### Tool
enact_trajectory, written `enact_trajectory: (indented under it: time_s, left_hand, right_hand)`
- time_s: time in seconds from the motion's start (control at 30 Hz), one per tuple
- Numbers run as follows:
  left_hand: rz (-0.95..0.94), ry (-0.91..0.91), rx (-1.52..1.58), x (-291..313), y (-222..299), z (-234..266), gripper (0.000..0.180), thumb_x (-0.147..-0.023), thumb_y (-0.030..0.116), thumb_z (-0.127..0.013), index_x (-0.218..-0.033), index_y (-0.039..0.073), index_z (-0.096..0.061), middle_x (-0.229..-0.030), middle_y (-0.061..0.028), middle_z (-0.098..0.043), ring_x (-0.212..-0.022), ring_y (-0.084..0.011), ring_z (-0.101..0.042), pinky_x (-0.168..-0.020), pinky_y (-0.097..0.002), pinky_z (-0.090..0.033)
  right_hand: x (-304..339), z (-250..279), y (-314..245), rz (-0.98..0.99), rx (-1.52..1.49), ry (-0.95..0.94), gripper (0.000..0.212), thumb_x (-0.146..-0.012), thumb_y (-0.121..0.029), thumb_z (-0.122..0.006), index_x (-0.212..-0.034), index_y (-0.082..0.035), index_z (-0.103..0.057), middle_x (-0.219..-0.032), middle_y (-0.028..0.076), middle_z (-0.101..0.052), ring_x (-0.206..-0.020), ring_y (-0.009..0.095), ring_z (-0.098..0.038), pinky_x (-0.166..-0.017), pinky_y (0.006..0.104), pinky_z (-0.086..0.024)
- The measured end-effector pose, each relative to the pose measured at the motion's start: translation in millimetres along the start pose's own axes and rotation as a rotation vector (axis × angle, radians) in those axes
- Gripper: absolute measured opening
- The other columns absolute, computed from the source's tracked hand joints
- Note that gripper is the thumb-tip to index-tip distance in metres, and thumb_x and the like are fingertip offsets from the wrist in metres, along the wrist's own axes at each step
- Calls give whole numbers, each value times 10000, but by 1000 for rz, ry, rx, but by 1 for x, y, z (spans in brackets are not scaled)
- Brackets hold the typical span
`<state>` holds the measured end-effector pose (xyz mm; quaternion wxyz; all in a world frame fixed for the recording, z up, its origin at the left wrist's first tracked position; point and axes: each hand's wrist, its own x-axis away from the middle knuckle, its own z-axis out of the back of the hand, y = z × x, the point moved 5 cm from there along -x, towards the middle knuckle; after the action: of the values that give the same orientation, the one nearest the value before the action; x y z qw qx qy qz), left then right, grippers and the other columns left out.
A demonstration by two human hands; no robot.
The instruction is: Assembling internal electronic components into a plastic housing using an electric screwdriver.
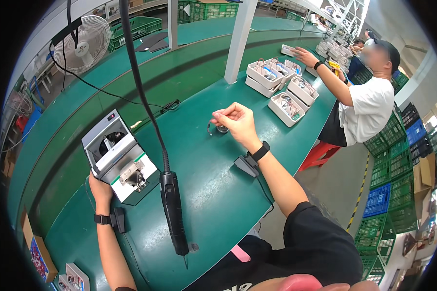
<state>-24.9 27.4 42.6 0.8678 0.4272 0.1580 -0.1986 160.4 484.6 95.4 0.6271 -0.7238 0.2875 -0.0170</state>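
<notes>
My left hand [101, 189] is against the near left side of a grey-and-silver box-shaped machine [120, 156], perhaps a screw feeder. Its fingers are hidden behind the housing. Over the middle of the bench, my right hand [239, 124] is closed in a pinch. A short dark wire-like piece [210, 129] shows at its fingertips; what exactly they grip is too small to make out. Just under that hand is a small dark round part [222, 129]. A black electric screwdriver [174, 213] hangs tip down from its cable between my arms.
White trays [286, 107] with wired parts stand at the far right of the green bench [204, 194]. Beyond them a co-worker [366, 97] reaches over the bench. A metal post [240, 43] rises behind. Cables trail from black wrist straps. Left front holds a parts box [40, 259].
</notes>
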Motion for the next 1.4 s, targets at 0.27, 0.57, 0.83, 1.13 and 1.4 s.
enact_trajectory:
  time_s: [0.27,0.57,0.83,1.13,1.4]
  left_hand:
    - [-23,-24,-12,-1,1,2,339,-825,-65,-597,-1164,-57,-612,-1101,-220,-705,-1019,-331,-684,-903,-382,-507]
    - [-16,-12,-27,0,-4,5,335,-828,-69,-592,-1161,-59,-615,-1103,-216,-704,-1023,-324,-682,-906,-380,-507]
    - [-9,-15,4,-1,0,2,337,-832,-48,-621,-1169,-56,-615,-1103,-200,-710,-1021,-300,-684,-907,-381,-508]
    - [4,-14,-1,-3,-3,3,328,-828,-23,-656,-1153,-57,-623,-1092,-189,-716,-1005,-281,-686,-898,-376,-513]
    - [25,-5,-35,-2,3,6,305,-828,-20,-656,-1128,-66,-632,-1092,-190,-716,-1007,-277,-688,-891,-375,-515]
  right_hand:
    - [4,-19,0,34,124,-140,226,-937,35,-631,-1162,61,-623,-1228,192,-658,-1140,260,-663,-983,360,-552]
    - [3,-25,4,74,151,-215,289,-964,62,-543,-1247,75,-599,-1264,170,-648,-1188,276,-639,-1019,382,-533]
    - [7,-22,8,86,322,-225,235,-949,50,-575,-1166,56,-665,-1206,159,-679,-1137,242,-665,-974,344,-552]
    - [12,-32,-2,93,485,-221,224,-907,84,-568,-1084,47,-702,-1055,151,-737,-987,208,-721,-869,312,-582]
    - [9,-32,0,210,563,-231,373,-855,158,-419,-1104,61,-679,-1005,175,-737,-969,252,-728,-891,335,-575]
